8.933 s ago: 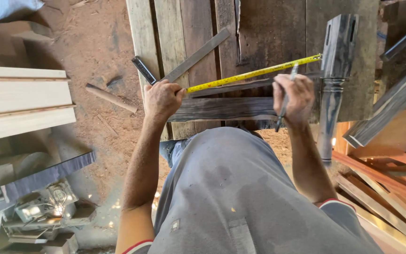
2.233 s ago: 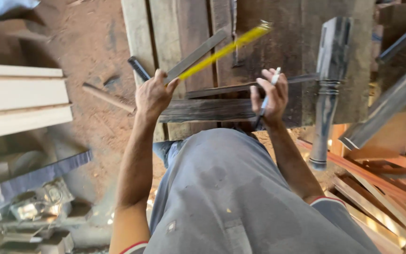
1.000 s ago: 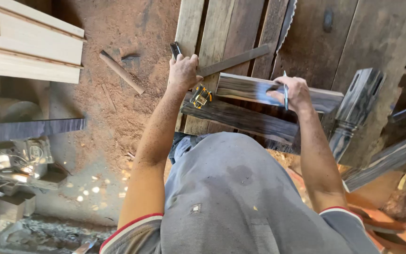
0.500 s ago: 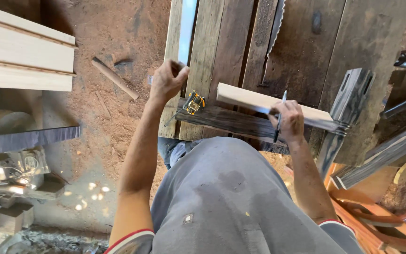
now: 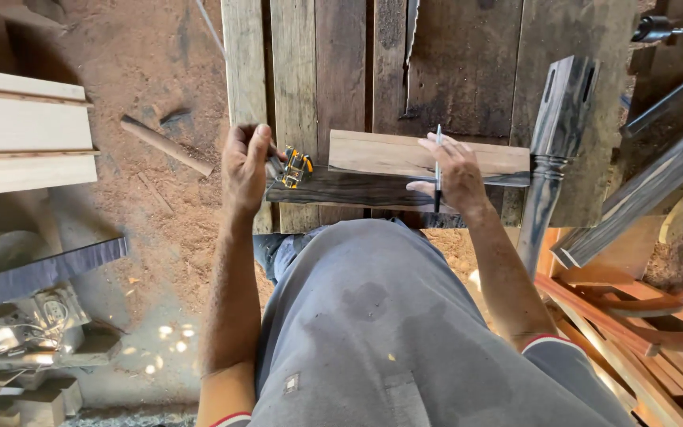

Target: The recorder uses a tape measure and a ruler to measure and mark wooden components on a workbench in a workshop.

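The short pale-brown wooden board (image 5: 405, 154) lies flat on the dark streaked plank (image 5: 341, 190) at the near edge of the rough plank workbench (image 5: 468, 71); the right hand (image 5: 454, 170) presses it down with spread fingers and pinches a thin pencil (image 5: 437, 162) upright across it — the marking step, it seems. The left hand (image 5: 245, 162) is curled shut on something dark beside the yellow-black tape measure (image 5: 296, 164), so a clean line calls for the board kept steady.

the right hand (image 5: 456, 170) covers part of the pale board (image 5: 405, 153); the pencil's (image 5: 437, 162) lower end hides there too. left of the board, whatever the left hand (image 5: 245, 162) grips beside the tape measure (image 5: 296, 164) is too small to tell.
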